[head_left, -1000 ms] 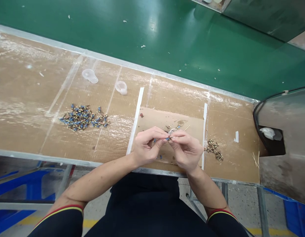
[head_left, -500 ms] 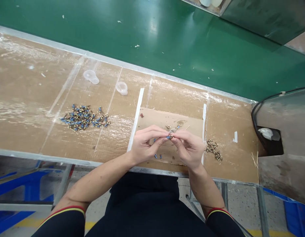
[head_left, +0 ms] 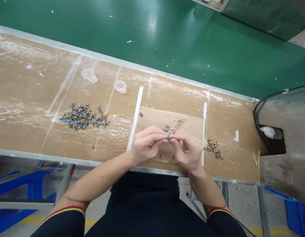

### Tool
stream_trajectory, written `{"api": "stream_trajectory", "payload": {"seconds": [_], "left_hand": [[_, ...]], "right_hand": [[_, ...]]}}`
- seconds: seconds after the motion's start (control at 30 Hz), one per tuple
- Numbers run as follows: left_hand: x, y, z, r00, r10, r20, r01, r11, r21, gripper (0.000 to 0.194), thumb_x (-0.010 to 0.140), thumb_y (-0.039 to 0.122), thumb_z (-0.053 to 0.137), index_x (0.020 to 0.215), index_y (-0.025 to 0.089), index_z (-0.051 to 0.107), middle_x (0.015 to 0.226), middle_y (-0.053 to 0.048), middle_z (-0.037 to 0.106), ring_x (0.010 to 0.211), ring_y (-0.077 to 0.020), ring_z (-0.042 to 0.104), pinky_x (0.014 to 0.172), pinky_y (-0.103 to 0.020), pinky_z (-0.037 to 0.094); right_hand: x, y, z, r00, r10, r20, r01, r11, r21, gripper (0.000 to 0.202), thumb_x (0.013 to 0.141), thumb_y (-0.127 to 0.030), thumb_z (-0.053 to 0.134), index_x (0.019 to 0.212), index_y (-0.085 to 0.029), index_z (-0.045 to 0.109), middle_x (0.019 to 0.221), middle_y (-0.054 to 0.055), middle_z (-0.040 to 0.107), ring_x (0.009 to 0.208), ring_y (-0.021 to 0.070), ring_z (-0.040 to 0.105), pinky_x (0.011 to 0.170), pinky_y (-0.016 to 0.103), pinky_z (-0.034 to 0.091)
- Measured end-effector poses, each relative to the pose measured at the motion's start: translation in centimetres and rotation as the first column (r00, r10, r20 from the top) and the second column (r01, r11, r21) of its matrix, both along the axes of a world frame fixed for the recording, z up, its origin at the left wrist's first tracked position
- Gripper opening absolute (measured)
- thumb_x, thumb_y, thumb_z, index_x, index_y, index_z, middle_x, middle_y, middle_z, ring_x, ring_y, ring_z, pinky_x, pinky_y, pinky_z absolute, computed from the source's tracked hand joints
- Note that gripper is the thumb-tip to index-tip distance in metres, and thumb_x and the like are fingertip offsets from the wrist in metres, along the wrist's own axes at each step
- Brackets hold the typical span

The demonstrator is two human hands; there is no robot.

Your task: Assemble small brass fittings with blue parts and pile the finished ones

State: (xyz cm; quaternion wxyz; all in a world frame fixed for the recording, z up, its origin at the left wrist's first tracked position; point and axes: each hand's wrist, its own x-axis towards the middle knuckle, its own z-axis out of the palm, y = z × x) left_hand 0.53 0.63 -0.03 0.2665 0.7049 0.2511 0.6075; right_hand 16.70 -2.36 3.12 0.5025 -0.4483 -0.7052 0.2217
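Over a brown cardboard sheet (head_left: 152, 115), my left hand (head_left: 147, 143) and my right hand (head_left: 188, 148) meet fingertip to fingertip. My left hand is closed in a pinch on the blue end of a small blue-and-brass part (head_left: 168, 138). The brass-coloured end lies between the thumb and forefinger of my right hand, also closed. Fingers cover much of the part. Just beyond the fingertips is a small clear cup (head_left: 172, 131). Small blue pieces (head_left: 160, 156) lie on the sheet near my left hand.
Left on the bench is a heap of blue-and-brass parts (head_left: 79, 118); behind it lie two translucent plastic cups (head_left: 88, 75) (head_left: 121, 87). Brass-coloured parts (head_left: 211, 145) are piled right of my right hand. Thin sticks (head_left: 256, 159) lie near a metal housing (head_left: 285, 141) with a black cable.
Both hands stay together in a pinch with only small finger shifts. The clear cup beyond the fingertips shows more now. The view has shifted slightly.
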Motion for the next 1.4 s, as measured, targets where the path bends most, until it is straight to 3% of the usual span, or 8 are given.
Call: {"api": "stream_trajectory", "payload": {"seconds": [0.23,0.67,0.73,0.83,1.0,1.4], "left_hand": [[0.3,-0.1,-0.2,0.997,0.073,0.001,-0.073,0.991,0.111,0.011,0.097,0.016,0.066,0.106,0.019,0.072,0.088,-0.005,0.079,0.078,-0.0169,0.077,0.067,-0.029,0.065],[0.0,0.2,-0.4,0.985,0.162,-0.055,-0.141,0.951,0.277,0.021,0.090,0.010,0.071,0.109,0.020,0.074,0.087,-0.004,0.080,0.077,-0.0189,0.078,0.063,-0.030,0.066],[0.0,0.2,-0.4,0.989,0.139,-0.046,-0.125,0.966,0.227,0.019,0.091,0.013,0.071,0.108,0.021,0.074,0.087,-0.003,0.080,0.077,-0.0182,0.078,0.063,-0.029,0.065],[0.1,0.1,-0.2,0.999,0.051,-0.004,-0.050,0.998,0.036,0.011,0.094,0.016,0.069,0.103,0.020,0.074,0.086,-0.004,0.079,0.077,-0.0163,0.077,0.065,-0.028,0.064],[0.2,-0.1,0.1,0.992,-0.046,0.114,0.066,0.982,-0.179,0.010,0.098,0.021,0.066,0.091,0.018,0.074,0.078,-0.004,0.077,0.071,-0.0136,0.073,0.064,-0.025,0.060],[-0.3,-0.1,0.3,0.985,-0.070,0.156,0.108,0.962,-0.252,0.018,0.098,0.024,0.065,0.082,0.018,0.070,0.072,-0.002,0.073,0.068,-0.0128,0.069,0.065,-0.025,0.057]], "right_hand": [[-0.2,-0.1,0.3,0.992,0.048,-0.113,-0.060,0.992,-0.108,0.010,0.093,-0.016,0.064,0.088,-0.020,0.071,0.071,0.002,0.071,0.062,0.0152,0.065,0.058,0.029,0.054],[0.1,-0.3,0.7,0.989,0.069,-0.130,-0.098,0.967,-0.235,0.013,0.094,-0.020,0.065,0.082,-0.019,0.071,0.068,0.002,0.071,0.059,0.0129,0.065,0.055,0.025,0.053],[0.1,-0.1,0.7,0.991,0.065,-0.121,-0.093,0.967,-0.236,0.014,0.094,-0.021,0.065,0.082,-0.019,0.071,0.067,0.001,0.071,0.058,0.0125,0.065,0.055,0.025,0.053],[0.3,0.1,0.6,0.994,0.052,-0.092,-0.069,0.980,-0.187,0.014,0.097,-0.024,0.064,0.088,-0.020,0.075,0.073,0.002,0.075,0.062,0.0135,0.069,0.058,0.026,0.057],[0.8,0.1,0.4,0.999,-0.007,-0.039,0.002,0.993,-0.121,0.025,0.103,-0.030,0.055,0.108,-0.022,0.078,0.086,0.005,0.080,0.073,0.0158,0.075,0.068,0.030,0.063],[1.0,0.2,0.4,0.997,-0.041,-0.067,0.035,0.995,-0.089,0.019,0.099,-0.021,0.060,0.093,-0.020,0.078,0.075,0.002,0.078,0.067,0.0143,0.074,0.060,0.025,0.059]]}}
